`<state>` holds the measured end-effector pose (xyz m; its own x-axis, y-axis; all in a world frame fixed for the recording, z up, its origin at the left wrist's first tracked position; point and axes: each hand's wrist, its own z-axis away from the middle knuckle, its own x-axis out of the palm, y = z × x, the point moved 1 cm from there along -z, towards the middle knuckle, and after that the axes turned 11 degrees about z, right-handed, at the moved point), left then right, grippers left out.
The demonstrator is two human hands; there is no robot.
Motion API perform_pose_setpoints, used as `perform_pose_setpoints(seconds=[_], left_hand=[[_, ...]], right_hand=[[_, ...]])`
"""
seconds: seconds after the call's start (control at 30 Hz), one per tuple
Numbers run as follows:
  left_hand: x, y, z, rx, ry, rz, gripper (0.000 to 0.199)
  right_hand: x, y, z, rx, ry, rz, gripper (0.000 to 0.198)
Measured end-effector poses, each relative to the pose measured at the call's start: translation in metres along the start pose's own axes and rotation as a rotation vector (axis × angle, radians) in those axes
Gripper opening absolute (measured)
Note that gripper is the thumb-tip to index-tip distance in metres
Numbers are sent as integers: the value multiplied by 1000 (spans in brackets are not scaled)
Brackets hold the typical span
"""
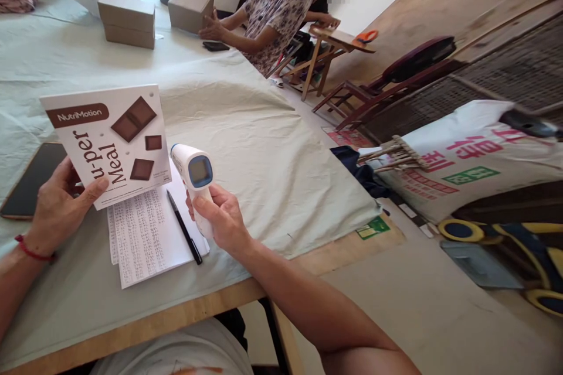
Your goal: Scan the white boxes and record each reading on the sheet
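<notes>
My left hand (65, 199) grips the lower left corner of a white meal box (92, 152), its thumb on the front. Brown "NutriMotion" lettering and pictures of chocolate pieces cover that face, which is tilted toward me. In my right hand (222, 217) is a white and blue infrared thermometer (193, 170), held upright by its handle with the small grey screen facing me. Beneath them lie sheets of handwritten paper (141, 246) with a black pen (185, 227) across their right side. A dark phone (33, 181) rests behind my left hand, partly covered by it.
A pale cloth (264, 170) covers the table. Two cardboard boxes (127, 23) stand at the far side, where a person (275, 17) touches one, near a second phone (215, 46). To the right are a wooden chair (352, 99), a printed sack (475, 158) and a yellow-blue wheeled object (505, 234).
</notes>
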<state>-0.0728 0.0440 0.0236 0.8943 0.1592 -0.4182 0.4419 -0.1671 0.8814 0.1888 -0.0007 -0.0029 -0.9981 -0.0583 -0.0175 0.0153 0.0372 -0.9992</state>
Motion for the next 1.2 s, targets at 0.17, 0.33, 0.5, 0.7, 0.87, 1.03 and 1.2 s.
perform_pose_setpoints(seconds=[0.17,0.33,0.5,0.7,0.87,1.03,1.2], left_hand=[[0,3,1,-11,-12,64,51],[2,6,2,-32,-26,111,50],[1,4,1,-42,-66,177,50],[3,-2,2,-42,-45,224,55],[5,-2,4,-15,-21,273,57],[5,-7,1,2,27,283,64],[7,-14,-1,64,95,242,75]], right_hand=[[0,-6,2,-93,5,38,33],[1,-5,6,-171,12,105,33],[-3,-3,2,-206,78,297,32],[-28,4,-14,-195,187,909,40],[-40,14,-19,-98,166,1230,38],[-39,20,-17,-71,121,1394,34],[-36,15,-11,-399,247,1392,37]])
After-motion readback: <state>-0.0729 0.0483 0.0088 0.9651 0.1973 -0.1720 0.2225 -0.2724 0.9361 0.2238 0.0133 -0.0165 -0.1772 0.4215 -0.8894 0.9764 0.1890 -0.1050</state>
